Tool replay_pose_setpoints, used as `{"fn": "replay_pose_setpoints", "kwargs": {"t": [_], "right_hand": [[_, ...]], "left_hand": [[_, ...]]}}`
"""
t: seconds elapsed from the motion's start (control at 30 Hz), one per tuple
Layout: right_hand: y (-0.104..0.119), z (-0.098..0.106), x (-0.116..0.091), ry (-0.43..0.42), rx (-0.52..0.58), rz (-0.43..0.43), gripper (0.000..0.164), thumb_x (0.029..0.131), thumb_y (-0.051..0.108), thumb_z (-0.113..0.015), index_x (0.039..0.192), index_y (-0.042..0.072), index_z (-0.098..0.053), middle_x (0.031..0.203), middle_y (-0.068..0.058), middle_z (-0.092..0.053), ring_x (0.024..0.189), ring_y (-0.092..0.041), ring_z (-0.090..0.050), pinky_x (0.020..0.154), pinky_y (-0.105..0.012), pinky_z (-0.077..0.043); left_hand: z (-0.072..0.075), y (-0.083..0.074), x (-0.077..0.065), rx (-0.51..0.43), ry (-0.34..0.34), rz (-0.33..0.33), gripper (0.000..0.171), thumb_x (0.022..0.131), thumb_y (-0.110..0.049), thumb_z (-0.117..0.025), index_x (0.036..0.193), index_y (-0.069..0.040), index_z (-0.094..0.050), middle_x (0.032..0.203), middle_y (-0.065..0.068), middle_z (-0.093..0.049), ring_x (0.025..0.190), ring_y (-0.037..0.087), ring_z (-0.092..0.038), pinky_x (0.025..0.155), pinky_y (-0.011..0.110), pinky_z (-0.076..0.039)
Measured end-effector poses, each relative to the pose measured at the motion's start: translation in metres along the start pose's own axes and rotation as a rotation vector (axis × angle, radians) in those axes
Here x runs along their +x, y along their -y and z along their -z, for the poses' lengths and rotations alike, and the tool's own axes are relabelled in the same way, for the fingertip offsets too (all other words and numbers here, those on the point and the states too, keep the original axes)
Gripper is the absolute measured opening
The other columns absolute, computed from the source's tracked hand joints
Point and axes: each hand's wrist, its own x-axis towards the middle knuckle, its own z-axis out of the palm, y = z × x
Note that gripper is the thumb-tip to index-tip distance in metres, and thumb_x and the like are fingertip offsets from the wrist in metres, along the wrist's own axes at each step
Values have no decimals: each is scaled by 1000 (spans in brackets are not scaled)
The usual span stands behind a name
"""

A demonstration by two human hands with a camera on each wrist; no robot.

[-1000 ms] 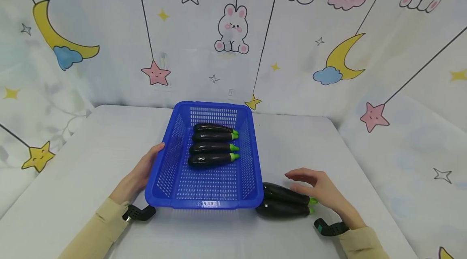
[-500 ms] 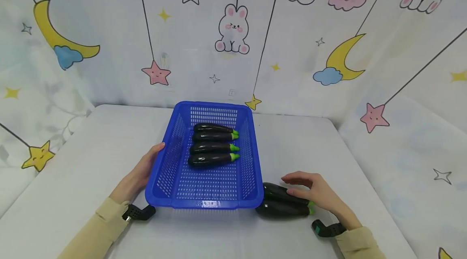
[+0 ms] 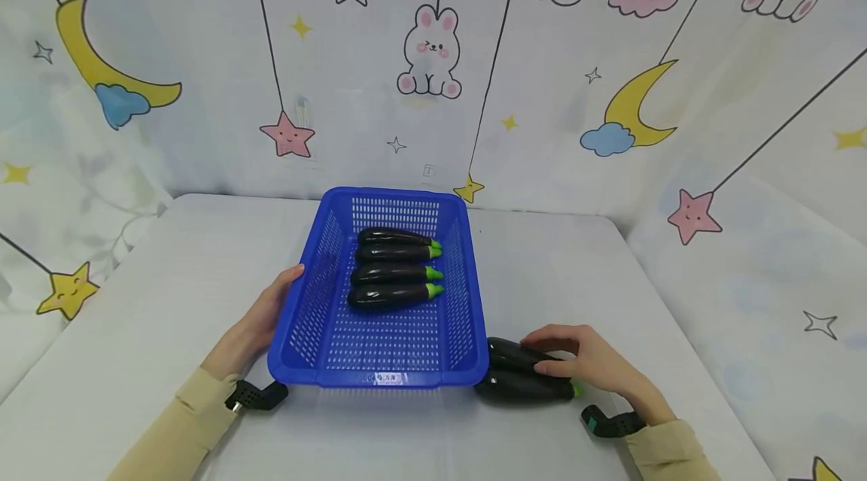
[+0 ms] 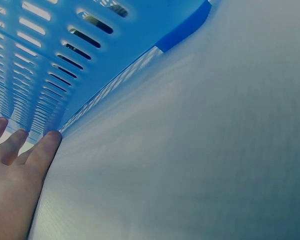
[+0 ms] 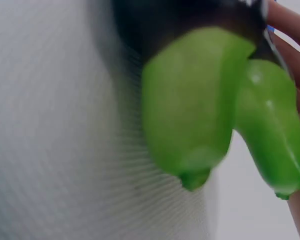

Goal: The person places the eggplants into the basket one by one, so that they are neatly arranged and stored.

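A blue perforated plastic basket [image 3: 379, 377] holds several dark eggplants [image 3: 389, 296] with green stem ends, lying crosswise in its far half. Against the basket's left side rests my left hand [image 3: 260, 315]; in the left wrist view its extended fingers [image 4: 45, 150] touch the slotted wall. Two more eggplants lie side by side on the table, right of the basket's near corner. My right hand [image 3: 589, 357] grips the farther eggplant [image 3: 504, 354], thumb on its near side and fingers over its far side. Beside it lies the nearer eggplant [image 3: 521, 388], its green cap [image 5: 195, 100] large in the right wrist view.
A white cloth covers the table [image 3: 562, 263]. Behind it hangs a pale curtain [image 3: 542, 89] printed with moons, stars and rabbits. Each wrist wears a black camera band, such as the right camera [image 3: 609, 424].
My right hand has lowered from above the farther eggplant and closed its thumb and fingers around it. The left hand and the basket have stayed in place.
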Motion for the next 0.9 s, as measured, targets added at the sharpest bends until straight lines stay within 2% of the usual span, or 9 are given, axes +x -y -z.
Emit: {"fn": "replay_pose_setpoints", "kwargs": {"t": [0.13, 0.3, 0.9], "right_hand": [[-1, 1, 0, 25, 4, 10, 35, 94, 15, -71, 128, 12, -64, 125, -7, -68, 113, -18, -65, 96, -27, -53], [-4, 0, 0, 32, -14, -9, 35, 94, 18, -72, 128, 15, -65, 125, -5, -68, 112, -16, -65, 96, -27, -52], [-12, -5, 1, -15, -28, -28, 35, 93, 20, -73, 127, 17, -65, 123, -5, -68, 110, -17, -66, 94, -26, -53]], "left_hand": [[-1, -1, 0, 11, -24, 9, 69, 107, -46, -29, 156, -9, 1, 127, 8, -56, 106, 18, -63, 86, 35, -56], [0, 1, 1, 2, -22, 7, 66, 106, -47, -30, 155, -9, -5, 126, 8, -58, 106, 19, -64, 87, 36, -56], [5, 5, 2, 13, -54, 15, 65, 105, -50, -33, 152, -11, -12, 123, 7, -59, 105, 19, -65, 85, 36, -57]]}}
